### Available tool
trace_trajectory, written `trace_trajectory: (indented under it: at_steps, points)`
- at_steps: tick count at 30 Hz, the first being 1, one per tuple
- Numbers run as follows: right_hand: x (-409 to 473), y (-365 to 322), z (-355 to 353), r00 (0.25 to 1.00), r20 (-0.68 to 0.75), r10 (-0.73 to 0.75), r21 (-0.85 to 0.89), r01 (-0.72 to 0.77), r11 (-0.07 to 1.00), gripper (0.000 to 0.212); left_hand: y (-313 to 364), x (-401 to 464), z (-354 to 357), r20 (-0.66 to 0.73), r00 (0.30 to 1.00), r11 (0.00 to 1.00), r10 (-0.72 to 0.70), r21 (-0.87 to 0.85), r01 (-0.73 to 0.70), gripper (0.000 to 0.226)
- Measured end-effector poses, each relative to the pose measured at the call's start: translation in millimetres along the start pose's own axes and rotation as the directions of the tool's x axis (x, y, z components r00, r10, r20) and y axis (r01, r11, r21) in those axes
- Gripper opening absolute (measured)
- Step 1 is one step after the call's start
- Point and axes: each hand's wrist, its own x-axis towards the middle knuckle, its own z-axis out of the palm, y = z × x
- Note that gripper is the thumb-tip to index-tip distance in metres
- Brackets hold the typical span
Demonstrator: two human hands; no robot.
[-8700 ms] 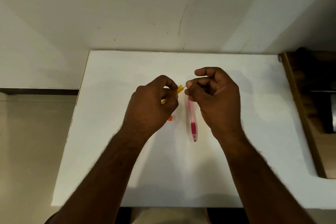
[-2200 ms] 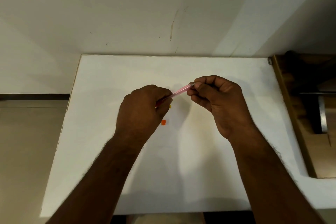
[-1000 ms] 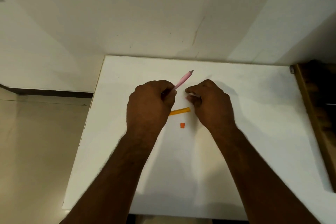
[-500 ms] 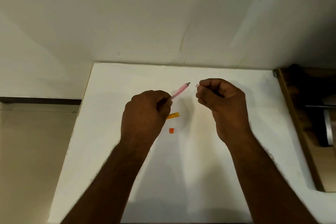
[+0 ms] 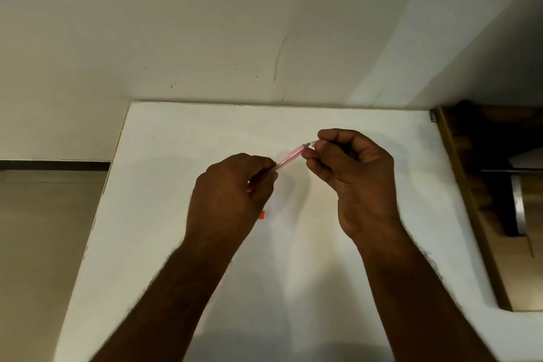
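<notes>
My left hand (image 5: 232, 197) grips the lower end of a translucent pink pen (image 5: 289, 158), which points up and to the right above the white table (image 5: 164, 132). My right hand (image 5: 352, 173) pinches a small pale pink piece (image 5: 313, 143) at the pen's upper tip. A small orange piece (image 5: 262, 215) lies on the table, partly hidden behind my left hand. The yellow-orange stick seen earlier is hidden.
The table backs onto a pale wall (image 5: 235, 23). A wooden frame (image 5: 467, 200) with a dark gap and a metal part (image 5: 517, 209) borders the table's right side. The floor (image 5: 44, 244) lies beyond the left edge.
My right hand has brought the small pale piece up to the pen's tip, closing the gap seen half a second ago. My left hand now hides the yellow-orange stick.
</notes>
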Motion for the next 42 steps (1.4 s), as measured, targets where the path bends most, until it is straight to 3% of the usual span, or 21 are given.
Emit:
trace_trajectory:
  at_steps: [10,21,30,33,38,42]
  points:
    - [0.2,-1.3,0.5,0.999,0.028,-0.024,-0.008,0.025,1.000,0.012,1.6,-0.1,-2.3,0.013,1.000,1.000,0.015,-0.004,-0.015,0.013]
    - [1.9,3.1,2.8,0.988,0.091,-0.122,-0.186,0.137,0.973,0.014,-1.2,0.5,-2.0,0.004,0.999,0.998,0.050,0.038,-0.050,0.011]
    - [4.3,1.8,-1.5,0.991,0.121,-0.050,-0.211,0.075,0.975,0.017,-3.4,0.3,2.5,0.030,0.999,1.000,0.024,0.004,-0.024,0.014]
    - [2.3,-0.5,-0.3,0.986,0.165,0.004,-0.142,0.020,0.990,0.028,3.0,1.8,5.5,0.023,1.000,0.997,-0.008,-0.077,0.009,0.017]
    - [-2.3,1.8,4.0,0.972,0.232,0.026,-0.216,0.026,0.976,0.036,8.8,2.3,7.8,0.189,0.980,0.959,-0.067,-0.260,0.116,0.019]
    - [3.2,0.6,-1.4,0.993,0.115,-0.023,-0.357,0.063,0.932,0.030,4.0,4.8,2.0,0.131,0.991,0.983,-0.040,-0.171,0.062,0.023]
